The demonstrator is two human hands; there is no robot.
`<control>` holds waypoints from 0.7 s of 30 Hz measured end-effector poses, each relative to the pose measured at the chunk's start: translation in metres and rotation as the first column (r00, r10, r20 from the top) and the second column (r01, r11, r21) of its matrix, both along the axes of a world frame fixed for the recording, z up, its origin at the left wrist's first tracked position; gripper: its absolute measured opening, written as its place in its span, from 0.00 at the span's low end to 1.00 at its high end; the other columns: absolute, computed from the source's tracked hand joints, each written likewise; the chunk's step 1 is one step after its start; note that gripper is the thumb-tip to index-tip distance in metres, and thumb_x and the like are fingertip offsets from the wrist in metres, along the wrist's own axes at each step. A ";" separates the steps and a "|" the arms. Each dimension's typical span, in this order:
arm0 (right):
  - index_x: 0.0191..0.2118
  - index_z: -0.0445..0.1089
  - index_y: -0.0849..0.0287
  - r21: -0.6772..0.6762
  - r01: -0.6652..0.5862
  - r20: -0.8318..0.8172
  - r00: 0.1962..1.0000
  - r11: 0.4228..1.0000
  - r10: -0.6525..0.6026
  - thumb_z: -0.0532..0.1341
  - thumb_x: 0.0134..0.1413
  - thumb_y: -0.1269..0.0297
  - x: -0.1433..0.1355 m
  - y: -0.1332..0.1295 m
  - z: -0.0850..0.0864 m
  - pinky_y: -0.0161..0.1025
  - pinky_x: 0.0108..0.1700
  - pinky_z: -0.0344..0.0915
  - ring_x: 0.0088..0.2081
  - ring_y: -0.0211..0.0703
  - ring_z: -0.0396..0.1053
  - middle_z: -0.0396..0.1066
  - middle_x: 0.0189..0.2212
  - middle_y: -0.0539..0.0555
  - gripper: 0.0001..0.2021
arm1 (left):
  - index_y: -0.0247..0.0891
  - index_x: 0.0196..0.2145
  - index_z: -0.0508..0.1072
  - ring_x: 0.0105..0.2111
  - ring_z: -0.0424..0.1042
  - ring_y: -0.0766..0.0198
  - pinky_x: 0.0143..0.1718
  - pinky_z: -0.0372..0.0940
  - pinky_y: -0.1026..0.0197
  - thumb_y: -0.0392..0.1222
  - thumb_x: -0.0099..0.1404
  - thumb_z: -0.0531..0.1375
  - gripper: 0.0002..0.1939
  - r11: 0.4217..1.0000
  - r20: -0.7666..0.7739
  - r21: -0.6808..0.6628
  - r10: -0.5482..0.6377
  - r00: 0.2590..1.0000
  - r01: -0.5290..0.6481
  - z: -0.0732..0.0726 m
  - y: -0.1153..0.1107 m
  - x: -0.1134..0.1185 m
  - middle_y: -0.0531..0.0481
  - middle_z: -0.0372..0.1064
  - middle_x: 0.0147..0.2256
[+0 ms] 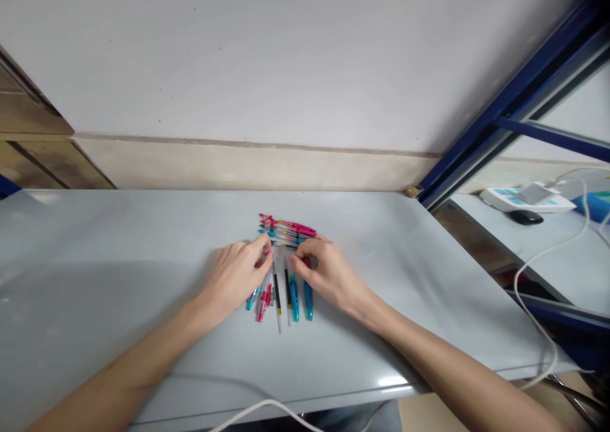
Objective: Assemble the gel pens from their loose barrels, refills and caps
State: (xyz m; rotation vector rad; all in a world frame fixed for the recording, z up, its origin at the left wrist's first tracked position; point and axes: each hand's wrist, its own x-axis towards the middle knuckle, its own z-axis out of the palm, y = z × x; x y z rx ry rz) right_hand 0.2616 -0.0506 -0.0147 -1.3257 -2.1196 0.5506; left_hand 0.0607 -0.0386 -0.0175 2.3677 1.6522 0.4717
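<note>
My left hand (pixel 241 268) is closed in a pinch, with the top of a thin ink refill (pixel 277 297) at its fingertips. My right hand (pixel 326 270) pinches in the same way at the upper end of a second ink refill (pixel 287 292). Pink pen parts (pixel 265 302) and a light-blue piece (pixel 252 298) lie beside the left fingers. Two blue pen barrels (pixel 294 300) (pixel 308 302) lie below the right fingers. Beyond both hands, several pens with pink (pixel 298 225) and blue parts lie sideways in a row, partly hidden by the fingers.
The pens lie on a pale grey table (pixel 119 241) against a wall (pixel 267 57). A blue metal frame (pixel 476 121) borders the right side. Past it are a black mouse (pixel 525 216), a white device (pixel 505 198) and a white cable (pixel 528 260). Another cable (pixel 267 403) crosses the front edge.
</note>
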 end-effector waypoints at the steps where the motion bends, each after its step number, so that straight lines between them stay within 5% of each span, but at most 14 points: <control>1: 0.27 0.65 0.57 0.008 -0.005 -0.010 1.000 1.000 0.005 0.58 0.63 0.69 0.001 0.001 -0.001 0.40 0.40 0.59 0.33 0.43 0.63 0.68 0.25 0.50 0.11 | 0.43 0.35 0.69 0.21 0.65 0.64 0.27 0.49 0.63 0.44 0.72 0.54 0.08 1.000 0.001 0.009 -0.005 1.000 0.005 0.000 0.000 0.000 0.56 0.66 0.22; 6: 0.42 0.70 0.57 0.084 0.041 0.028 0.999 0.996 -0.044 0.58 0.63 0.71 0.012 0.010 -0.004 0.42 0.43 0.60 0.41 0.47 0.62 0.69 0.36 0.54 0.05 | 0.43 0.35 0.70 0.21 0.65 0.64 0.26 0.49 0.63 0.43 0.72 0.54 0.08 1.000 -0.013 0.018 -0.016 1.000 0.016 -0.001 0.000 -0.002 0.56 0.67 0.21; 12: 0.38 0.71 0.58 0.122 0.024 0.163 0.986 0.992 -0.044 0.63 0.62 0.69 0.019 0.017 -0.008 0.43 0.44 0.62 0.42 0.50 0.61 0.68 0.38 0.56 0.01 | 0.43 0.35 0.70 0.22 0.66 0.63 0.27 0.52 0.63 0.43 0.73 0.51 0.10 0.999 0.053 0.028 -0.038 0.998 0.037 -0.002 0.002 -0.003 0.56 0.67 0.23; 17: 0.38 0.71 0.59 0.145 0.021 0.060 0.998 0.989 -0.030 0.59 0.67 0.68 0.014 0.022 0.008 0.43 0.46 0.61 0.42 0.48 0.62 0.71 0.38 0.57 0.05 | 0.41 0.48 0.71 0.48 0.69 0.54 0.51 0.63 0.54 0.38 0.71 0.55 0.09 0.943 0.197 0.311 -0.184 0.963 0.117 -0.002 0.010 -0.006 0.45 0.70 0.45; 21: 0.38 0.69 0.59 0.051 -0.067 -0.039 0.997 0.996 0.070 0.55 0.70 0.67 0.005 0.029 0.023 0.40 0.42 0.59 0.36 0.43 0.64 0.73 0.33 0.52 0.08 | 0.41 0.51 0.71 0.52 0.65 0.51 0.54 0.61 0.50 0.37 0.71 0.58 0.11 0.879 0.128 0.464 -0.189 0.974 0.109 -0.002 0.011 -0.008 0.42 0.65 0.51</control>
